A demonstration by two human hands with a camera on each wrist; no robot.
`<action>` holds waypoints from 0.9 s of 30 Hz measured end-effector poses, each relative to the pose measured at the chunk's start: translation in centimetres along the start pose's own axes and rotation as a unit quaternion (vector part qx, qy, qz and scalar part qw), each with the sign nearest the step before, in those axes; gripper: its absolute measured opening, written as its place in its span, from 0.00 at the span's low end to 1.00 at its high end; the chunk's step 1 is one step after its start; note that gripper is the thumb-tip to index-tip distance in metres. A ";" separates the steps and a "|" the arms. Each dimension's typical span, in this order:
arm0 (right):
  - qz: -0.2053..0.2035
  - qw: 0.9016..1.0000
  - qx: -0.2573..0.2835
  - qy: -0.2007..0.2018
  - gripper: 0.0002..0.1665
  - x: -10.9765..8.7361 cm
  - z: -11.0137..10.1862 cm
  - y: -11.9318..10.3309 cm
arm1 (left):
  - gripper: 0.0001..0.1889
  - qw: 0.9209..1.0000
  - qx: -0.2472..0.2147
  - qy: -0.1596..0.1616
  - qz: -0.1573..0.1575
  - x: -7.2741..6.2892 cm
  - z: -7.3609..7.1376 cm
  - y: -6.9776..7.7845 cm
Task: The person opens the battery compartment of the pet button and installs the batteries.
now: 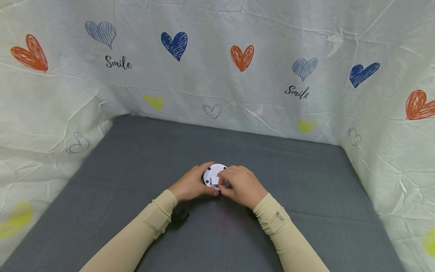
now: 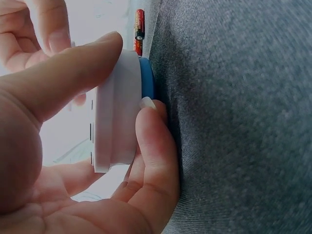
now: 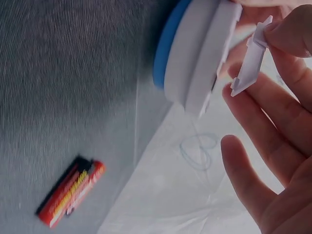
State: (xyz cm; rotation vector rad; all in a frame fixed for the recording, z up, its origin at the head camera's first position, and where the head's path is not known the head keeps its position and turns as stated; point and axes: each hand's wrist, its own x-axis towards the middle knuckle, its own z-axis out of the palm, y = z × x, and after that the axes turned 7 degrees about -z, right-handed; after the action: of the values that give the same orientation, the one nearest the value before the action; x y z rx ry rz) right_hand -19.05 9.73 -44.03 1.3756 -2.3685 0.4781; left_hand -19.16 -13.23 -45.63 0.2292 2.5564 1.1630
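My left hand point(image 1: 193, 183) grips a round white device point(image 2: 122, 109), thumb on one side and fingers curled round the other. Its underside, with small holes and dark round feet, faces up in the head view; a blue part shows on the table side. In my right hand point(image 1: 244, 186), thumb and finger pinch a small white battery cover point(image 3: 250, 63), held just off the device's underside. The other fingers of that hand are spread out in the right wrist view. Red-and-black batteries point(image 3: 73, 192) lie on the table close by, hidden in the head view.
A dark grey cloth covers the table point(image 1: 163, 151). White sheeting point(image 1: 204, 75) printed with hearts and "Smile" stands along the back and both sides. Below the left cuff is a small black object point(image 1: 180, 217).
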 end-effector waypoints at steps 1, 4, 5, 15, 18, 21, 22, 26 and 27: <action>0.008 1.000 -0.002 0.000 0.10 -0.2 -0.2 0.2 | 0.55 1.000 0.000 0.000 -0.004 0.0 0.1 0.0; 0.045 0.999 -0.003 0.002 0.09 -1.3 -0.9 0.9 | 0.56 1.000 0.005 0.001 -0.020 0.1 0.1 0.1; 0.061 0.998 -0.003 0.001 0.09 -1.8 -1.1 1.2 | 0.56 1.000 0.009 0.002 -0.025 0.0 0.1 0.1; 0.216 0.975 -0.026 -0.034 0.09 -7.9 -2.3 4.1 | 0.57 0.999 0.022 0.009 -0.040 0.1 0.1 -0.5; 0.257 0.964 -0.042 -0.051 0.07 -8.9 -2.4 4.6 | 0.57 0.999 0.024 0.009 -0.037 0.1 0.2 -0.5; 0.282 0.956 -0.049 -0.065 0.08 -9.5 -2.5 5.1 | 0.57 0.999 0.023 0.009 -0.032 0.2 0.3 -0.4; 0.286 0.954 -0.051 -0.069 0.09 -9.6 -2.6 5.2 | 0.57 0.999 0.023 0.009 -0.031 0.2 0.3 -0.4; 0.295 0.952 -0.045 -0.068 0.10 -9.6 -2.8 5.3 | 0.57 0.999 0.023 0.012 -0.026 0.4 0.4 -0.2; 0.298 0.951 -0.044 -0.064 0.10 -9.5 -2.9 5.3 | 0.56 0.999 0.023 0.011 -0.025 0.4 0.4 -0.2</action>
State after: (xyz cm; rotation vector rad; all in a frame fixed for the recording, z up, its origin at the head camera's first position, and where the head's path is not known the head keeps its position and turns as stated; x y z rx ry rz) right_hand -18.85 20.72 -46.50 0.6427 -2.8618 0.4358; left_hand -19.39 -12.92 -46.13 0.1641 2.5951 1.0947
